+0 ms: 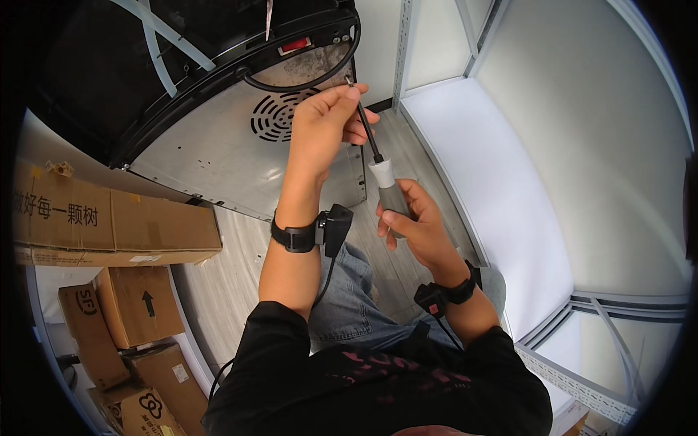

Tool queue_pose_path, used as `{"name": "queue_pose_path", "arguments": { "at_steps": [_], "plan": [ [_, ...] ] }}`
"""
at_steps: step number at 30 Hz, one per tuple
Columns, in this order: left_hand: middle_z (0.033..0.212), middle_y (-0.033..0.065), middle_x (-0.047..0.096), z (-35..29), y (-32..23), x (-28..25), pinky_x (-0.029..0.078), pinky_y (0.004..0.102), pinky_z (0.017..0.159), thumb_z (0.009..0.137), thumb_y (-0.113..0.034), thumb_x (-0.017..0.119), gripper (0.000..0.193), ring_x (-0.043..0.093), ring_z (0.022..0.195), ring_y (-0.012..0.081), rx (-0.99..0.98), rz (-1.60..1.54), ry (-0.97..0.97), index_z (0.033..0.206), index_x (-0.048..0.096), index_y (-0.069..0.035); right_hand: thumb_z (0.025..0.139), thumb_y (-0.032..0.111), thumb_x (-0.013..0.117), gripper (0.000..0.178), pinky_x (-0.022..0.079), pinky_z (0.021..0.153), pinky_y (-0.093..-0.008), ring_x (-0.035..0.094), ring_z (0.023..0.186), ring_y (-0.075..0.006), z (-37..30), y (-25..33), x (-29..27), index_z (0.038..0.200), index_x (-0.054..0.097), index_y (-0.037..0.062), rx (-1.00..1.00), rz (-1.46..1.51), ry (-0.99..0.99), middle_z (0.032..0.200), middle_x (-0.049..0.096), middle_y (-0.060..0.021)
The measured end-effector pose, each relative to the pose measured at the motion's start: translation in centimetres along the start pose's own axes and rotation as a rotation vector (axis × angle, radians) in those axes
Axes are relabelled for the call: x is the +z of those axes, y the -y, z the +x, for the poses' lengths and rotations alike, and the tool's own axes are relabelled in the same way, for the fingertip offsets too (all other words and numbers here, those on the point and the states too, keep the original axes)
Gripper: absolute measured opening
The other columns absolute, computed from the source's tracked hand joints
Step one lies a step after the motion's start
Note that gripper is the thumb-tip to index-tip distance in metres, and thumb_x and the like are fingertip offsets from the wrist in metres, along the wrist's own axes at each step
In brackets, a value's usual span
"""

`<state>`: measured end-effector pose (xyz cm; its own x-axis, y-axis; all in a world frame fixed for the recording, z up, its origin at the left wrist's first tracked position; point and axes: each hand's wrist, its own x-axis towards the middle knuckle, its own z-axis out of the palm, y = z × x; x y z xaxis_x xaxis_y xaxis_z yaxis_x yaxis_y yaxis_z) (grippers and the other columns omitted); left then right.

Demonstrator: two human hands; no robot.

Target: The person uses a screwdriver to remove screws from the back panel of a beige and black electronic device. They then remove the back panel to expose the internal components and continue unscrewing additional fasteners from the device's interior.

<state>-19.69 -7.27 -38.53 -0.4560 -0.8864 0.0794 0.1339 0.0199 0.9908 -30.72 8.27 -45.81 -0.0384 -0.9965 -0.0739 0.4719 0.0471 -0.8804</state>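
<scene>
The right hand (411, 218) is wrapped around the grey and white handle of a screwdriver (384, 185), fingers curled closed over the grip, thumb lying along its side. The dark shaft runs up and to the left from the handle — it passes straight into the left hand (327, 120), whose fingertips (354, 93) pinch it near the tip. So the tool is held at both ends: handle in the right fist, upper shaft between the left thumb and forefinger. The tip itself shows just above the left fingers, close to the edge of a metal panel (218, 156) on the back of a black appliance (145, 65).

That panel has a round vent grille (275, 115) just left of the left hand, and a black cable (313, 81) loops over it above the knuckles. A red switch (294, 45) sits on the appliance's black rim. Both wrists carry black straps with small devices. Cardboard boxes (116, 225) are stacked at the left, well apart from the hands.
</scene>
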Motion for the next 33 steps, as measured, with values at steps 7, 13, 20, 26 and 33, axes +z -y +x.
{"name": "queue_pose_path", "arguments": {
  "at_steps": [7, 13, 20, 26, 33],
  "plan": [
    [0.072, 0.0095, 0.067, -0.2, 0.0, 0.4, 0.049, 0.0216, 0.053, 0.096, -0.028, 0.045, 0.034, 0.063, 0.057, 0.0140, -0.008, -0.020, -0.035, 0.106, 0.063, -0.001, 0.085, 0.007, 0.058, 0.041, 0.045, 0.048, -0.0241, 0.059, 0.067, -0.0130, -0.4, -0.1, -0.2, 0.120, 0.041, -0.0027, -0.017, -0.013, 0.002, 0.089, 0.057, -0.0081],
    [0.074, 0.0097, 0.067, -0.4, 0.7, 1.2, 0.049, 0.0227, 0.054, 0.094, -0.025, 0.048, 0.029, 0.063, 0.060, 0.0141, -0.015, -0.060, 0.027, 0.103, 0.063, -0.003, 0.085, 0.007, 0.059, 0.042, 0.044, 0.048, -0.0225, 0.058, 0.068, -0.0115, -1.5, -0.8, -1.5, 0.122, 0.041, -0.0013, -0.015, 0.063, 0.005, 0.091, 0.056, -0.0083],
    [0.078, 0.0083, 0.066, -0.5, 4.2, 4.8, 0.050, 0.0222, 0.056, 0.092, -0.016, 0.050, 0.021, 0.061, 0.062, 0.0115, -0.115, -0.213, 0.221, 0.102, 0.061, -0.001, 0.087, 0.008, 0.052, 0.033, 0.038, 0.046, -0.0231, 0.053, 0.061, -0.0117, -6.1, -1.2, -4.9, 0.117, 0.041, 0.0026, 0.009, 0.171, -0.074, 0.088, 0.055, -0.0079],
    [0.087, 0.0108, 0.065, -0.8, 7.3, 10.4, 0.051, 0.0241, 0.061, 0.091, -0.012, 0.052, 0.015, 0.061, 0.066, 0.0112, -0.325, -0.226, 0.413, 0.098, 0.059, 0.000, 0.087, 0.014, 0.054, 0.031, 0.036, 0.044, -0.0222, 0.052, 0.057, -0.0116, -11.3, -2.4, -9.0, 0.115, 0.044, 0.0044, 0.030, 0.272, -0.205, 0.085, 0.056, -0.0072],
    [0.087, 0.0094, 0.066, 0.1, 11.9, 20.6, 0.049, 0.0229, 0.063, 0.090, -0.014, 0.054, 0.014, 0.063, 0.073, 0.0119, -0.517, -0.018, 0.711, 0.095, 0.060, -0.003, 0.087, 0.027, 0.055, 0.037, 0.034, 0.039, -0.0204, 0.050, 0.050, -0.0093, -17.5, -3.4, -13.5, 0.114, 0.047, 0.0028, -0.024, 0.376, -0.546, 0.078, 0.056, -0.0062]
  ]
}}
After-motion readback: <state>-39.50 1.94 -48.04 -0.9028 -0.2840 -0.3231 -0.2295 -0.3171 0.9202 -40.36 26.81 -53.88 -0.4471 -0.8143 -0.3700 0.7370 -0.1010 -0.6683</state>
